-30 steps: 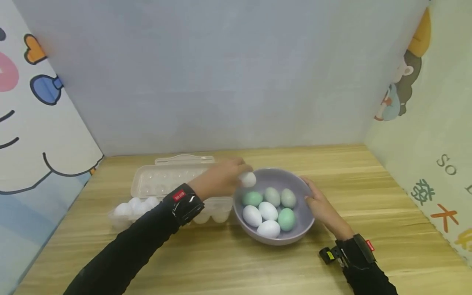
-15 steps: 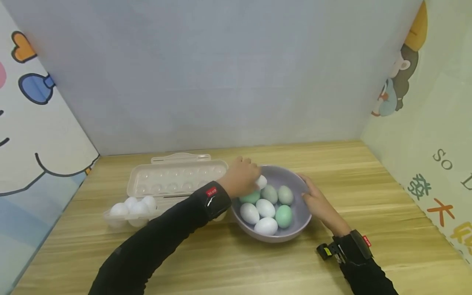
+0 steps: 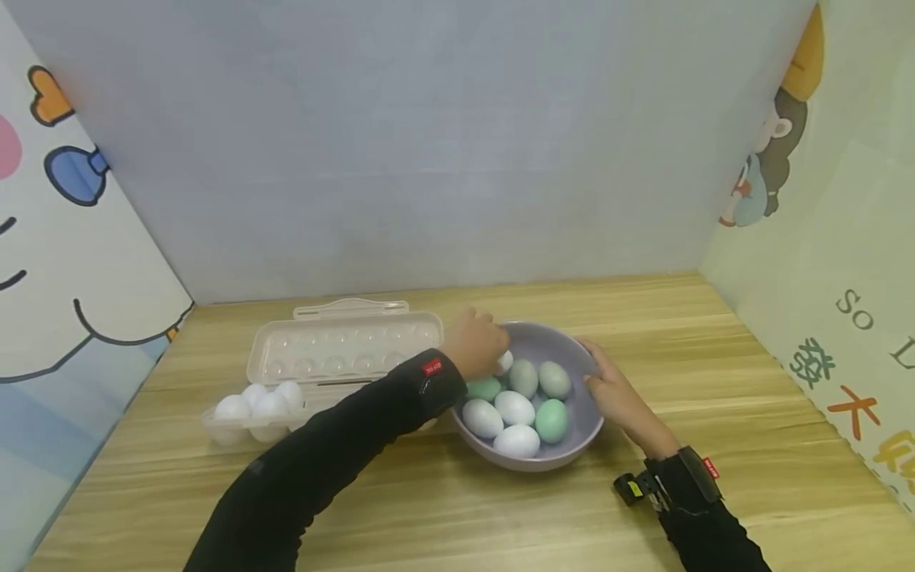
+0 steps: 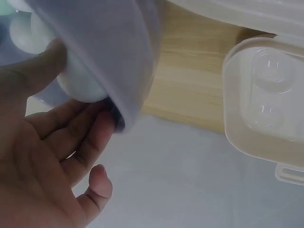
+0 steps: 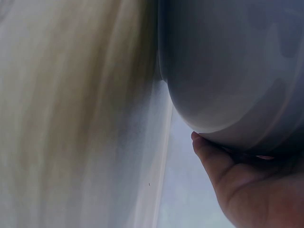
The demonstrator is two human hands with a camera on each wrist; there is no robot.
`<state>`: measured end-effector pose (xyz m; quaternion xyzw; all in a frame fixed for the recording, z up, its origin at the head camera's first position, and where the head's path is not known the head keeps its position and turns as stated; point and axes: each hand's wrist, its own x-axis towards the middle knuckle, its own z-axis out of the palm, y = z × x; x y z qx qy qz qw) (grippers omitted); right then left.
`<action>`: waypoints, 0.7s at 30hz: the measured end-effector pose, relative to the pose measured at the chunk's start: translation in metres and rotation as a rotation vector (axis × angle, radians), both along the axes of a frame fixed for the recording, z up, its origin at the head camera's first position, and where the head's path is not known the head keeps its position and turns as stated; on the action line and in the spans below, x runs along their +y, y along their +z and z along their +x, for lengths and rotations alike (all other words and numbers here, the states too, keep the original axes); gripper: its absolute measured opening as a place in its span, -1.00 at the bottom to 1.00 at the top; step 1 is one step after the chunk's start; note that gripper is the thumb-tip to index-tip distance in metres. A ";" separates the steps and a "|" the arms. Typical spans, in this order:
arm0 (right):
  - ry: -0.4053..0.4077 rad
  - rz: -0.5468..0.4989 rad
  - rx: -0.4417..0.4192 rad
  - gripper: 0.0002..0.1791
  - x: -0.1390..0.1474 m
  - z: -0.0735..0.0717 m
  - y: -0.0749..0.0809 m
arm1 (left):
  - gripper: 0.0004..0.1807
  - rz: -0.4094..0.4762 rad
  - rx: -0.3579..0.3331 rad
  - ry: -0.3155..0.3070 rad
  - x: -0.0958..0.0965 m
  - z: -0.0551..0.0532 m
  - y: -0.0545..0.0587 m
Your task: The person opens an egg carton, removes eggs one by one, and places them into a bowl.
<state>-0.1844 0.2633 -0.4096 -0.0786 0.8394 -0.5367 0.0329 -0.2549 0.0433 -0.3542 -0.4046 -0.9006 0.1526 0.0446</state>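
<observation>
A grey-purple bowl holds several eggs in white, grey and green. My left hand reaches over the bowl's left rim and pinches a white egg between thumb and fingers. In the left wrist view this egg sits just inside the bowl's wall, low among the others, with the fingertips against the rim. On the opposite side, my right hand grips the bowl's rim; in the right wrist view its fingers lie against the bowl's outer wall.
Left of the bowl lies a clear plastic egg carton with its lid folded back. Several white eggs stand at the carton's left end; my left sleeve hides part of it. A pale wall rises behind the wooden table.
My left hand has moved right and down with the white egg, from above the bowl's left rim into the bowl. The right hand keeps its grip on the rim.
</observation>
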 end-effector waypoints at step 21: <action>0.009 0.009 0.019 -0.38 -0.001 0.001 0.001 | -0.75 0.274 -0.194 0.068 -0.090 0.012 0.061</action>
